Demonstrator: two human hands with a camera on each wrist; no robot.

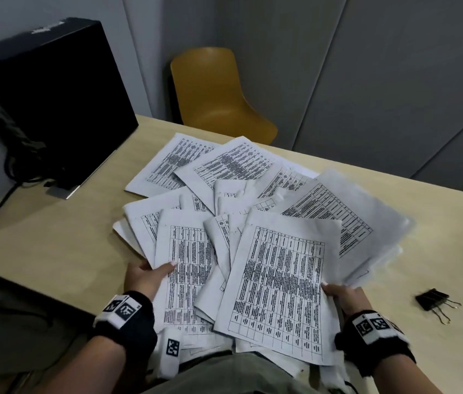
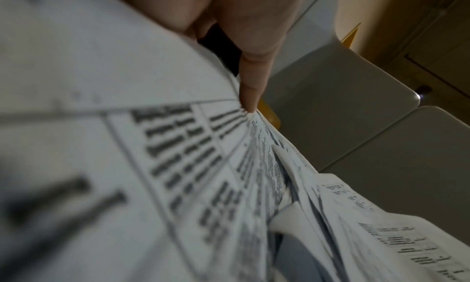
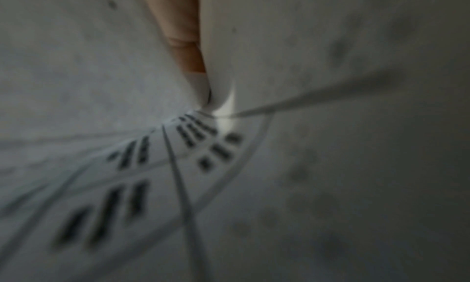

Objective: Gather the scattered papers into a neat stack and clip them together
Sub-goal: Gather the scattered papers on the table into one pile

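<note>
Several printed white papers (image 1: pixel 267 211) lie fanned and overlapping across the light wooden table (image 1: pixel 62 240). My left hand (image 1: pixel 146 273) grips the left edge of the fan, thumb on top of a sheet. My right hand (image 1: pixel 344 294) grips the right edge of the front sheet (image 1: pixel 278 291), thumb on top. In the left wrist view my thumb (image 2: pixel 251 81) lies on the printed papers (image 2: pixel 190 165). The right wrist view is blurred, with one finger (image 3: pixel 188 51) between the sheets (image 3: pixel 127 165). A black binder clip (image 1: pixel 433 301) lies on the table to the right of my right hand.
A black computer case (image 1: pixel 51 100) with cables stands at the back left of the table. A yellow chair (image 1: pixel 216 92) stands beyond the far edge. Grey wall panels (image 1: pixel 381 81) close the room behind.
</note>
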